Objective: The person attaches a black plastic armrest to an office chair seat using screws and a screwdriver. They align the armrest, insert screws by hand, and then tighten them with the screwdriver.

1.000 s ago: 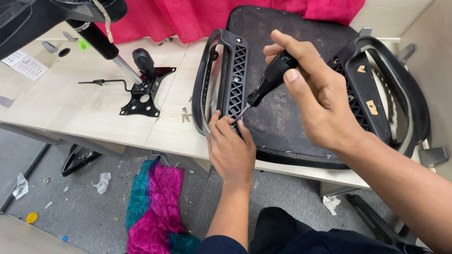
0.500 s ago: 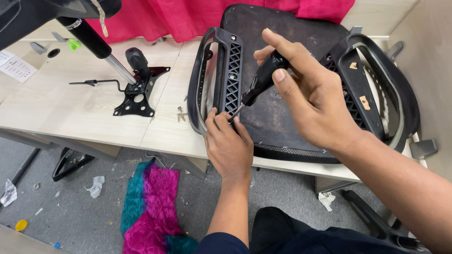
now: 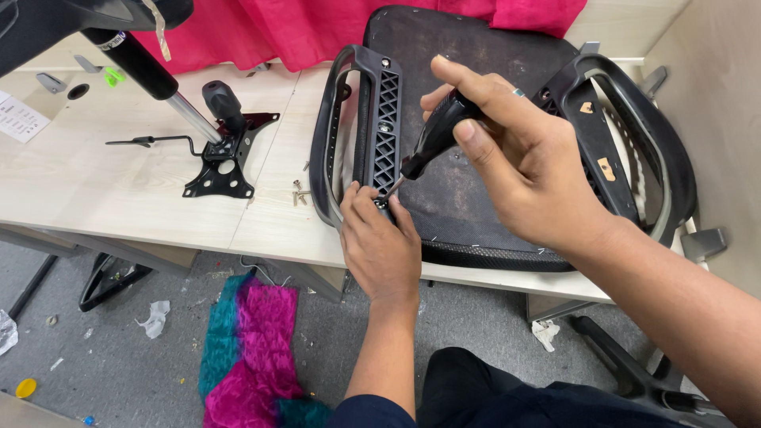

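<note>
Head view. The right hand (image 3: 523,170) is closed around the black handle of a screwdriver (image 3: 432,143), thumb laid along the grip; the shaft slants down and to the left, its tip meeting the lower end of a black armrest (image 3: 379,119). The left hand (image 3: 380,246) lies directly below that tip, its fingers (image 3: 366,200) curled and pinched at the armrest's foot; a small fastener may sit between them, but it is too small to tell. The armrest stands on edge against the left side of an upturned black seat pad (image 3: 476,214), which rests on the pale wooden desk (image 3: 119,190) beneath both hands. A second armrest (image 3: 634,119) is seen beyond the right hand, on the seat's far side. Left of the left hand, loose screws (image 3: 300,192) lie on the desk; further left stands a black tilt mechanism (image 3: 226,158) with a gas cylinder (image 3: 147,75). A pink and teal cloth (image 3: 250,349) lies on the floor below.
</note>
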